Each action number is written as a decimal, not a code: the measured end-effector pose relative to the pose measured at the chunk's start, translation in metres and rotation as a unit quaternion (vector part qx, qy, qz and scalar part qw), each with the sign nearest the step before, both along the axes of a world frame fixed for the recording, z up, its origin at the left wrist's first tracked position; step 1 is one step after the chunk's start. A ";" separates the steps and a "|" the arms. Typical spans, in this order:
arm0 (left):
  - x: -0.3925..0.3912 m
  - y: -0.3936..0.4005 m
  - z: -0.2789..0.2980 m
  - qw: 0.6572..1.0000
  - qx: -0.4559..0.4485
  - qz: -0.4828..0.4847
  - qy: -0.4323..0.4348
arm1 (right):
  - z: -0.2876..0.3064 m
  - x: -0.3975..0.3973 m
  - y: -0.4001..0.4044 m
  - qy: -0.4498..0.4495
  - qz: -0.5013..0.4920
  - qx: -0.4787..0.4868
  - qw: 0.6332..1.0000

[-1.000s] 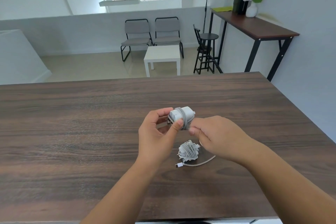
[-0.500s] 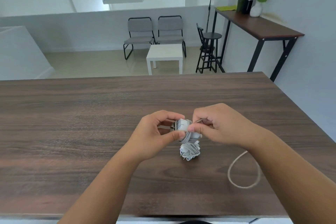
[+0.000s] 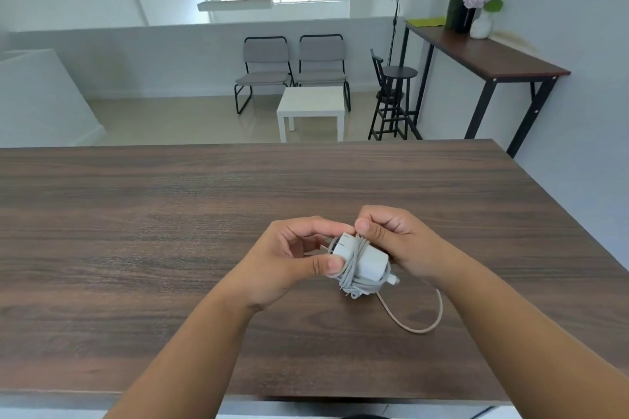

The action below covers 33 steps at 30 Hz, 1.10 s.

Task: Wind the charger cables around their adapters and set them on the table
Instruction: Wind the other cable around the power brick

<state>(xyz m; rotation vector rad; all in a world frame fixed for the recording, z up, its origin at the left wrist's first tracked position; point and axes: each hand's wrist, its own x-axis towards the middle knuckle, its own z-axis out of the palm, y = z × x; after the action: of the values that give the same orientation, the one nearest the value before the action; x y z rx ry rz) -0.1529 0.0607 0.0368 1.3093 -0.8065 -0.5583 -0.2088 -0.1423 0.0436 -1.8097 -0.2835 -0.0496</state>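
Adapter [image 3: 364, 260] now nearer (cable-wrapped, white)

A white adapter [image 3: 366, 260] was held above the dark wood table [image 3: 136, 231], tilted with its metal prongs pointing left, and several turns of grey cable [image 3: 354, 258] were wrapped around its middle. The unwound remainder of that cable trailed down from the adapter's right end and lay in an open loop on the table just to the right. A second wound charger [image 3: 355, 289] peeked out directly below the held adapter, mostly hidden, so its details could not be told.
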 end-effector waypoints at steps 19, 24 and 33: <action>-0.010 -0.033 -0.022 0.935 -0.136 0.263 0.196 | -0.023 -0.037 0.037 0.024 -0.149 -0.336 0.930; -0.002 -0.026 -0.026 0.953 0.007 0.304 -0.004 | -0.004 -0.040 0.021 -0.017 -0.138 -0.457 0.878; -0.008 -0.019 -0.018 0.946 0.090 0.270 -0.157 | 0.025 -0.031 0.012 -0.073 -0.079 -0.557 0.823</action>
<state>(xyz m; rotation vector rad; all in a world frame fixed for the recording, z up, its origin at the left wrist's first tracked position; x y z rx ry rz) -0.1613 0.0419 0.0192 1.7362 -0.6178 0.0195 -0.2402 -0.1304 0.0689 -3.0155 -0.2899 -0.1648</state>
